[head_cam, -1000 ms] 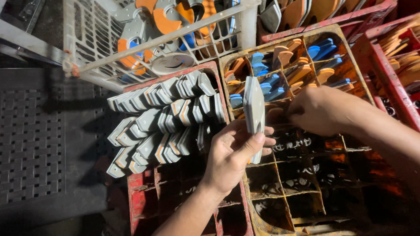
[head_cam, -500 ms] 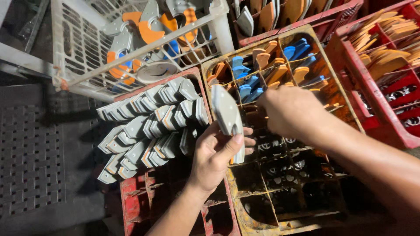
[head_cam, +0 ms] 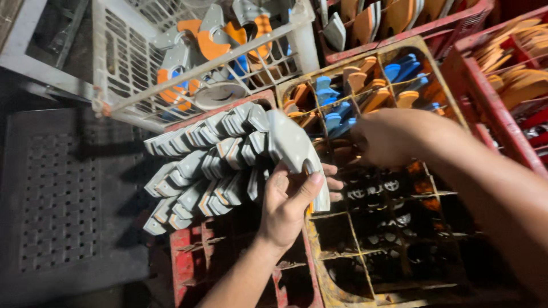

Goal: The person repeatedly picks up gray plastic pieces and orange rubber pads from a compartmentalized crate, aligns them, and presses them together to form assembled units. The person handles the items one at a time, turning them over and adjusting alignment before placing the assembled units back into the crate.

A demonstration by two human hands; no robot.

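My left hand (head_cam: 291, 199) grips a grey curved plastic piece (head_cam: 297, 149), held upright over the seam between a red divided crate (head_cam: 185, 259) and a yellow divided crate (head_cam: 337, 279). Rows of matching grey pieces (head_cam: 200, 159) stand packed in the red crate just left of it. My right hand (head_cam: 394, 137) reaches into the yellow crate's upper cells, next to orange and blue pieces (head_cam: 354, 94); its fingers are hidden, so what it holds is unclear.
A white lattice basket (head_cam: 131, 68) with mixed grey, orange and blue pieces stands at the top left. More red crates (head_cam: 491, 102) with orange pieces sit at the top right. A dark perforated mat (head_cam: 51, 199) lies on the left.
The view has shifted, and my left hand has tilted the grey piece and brought it closer to the packed grey rows. My right hand stays in the yellow crate's upper cells.
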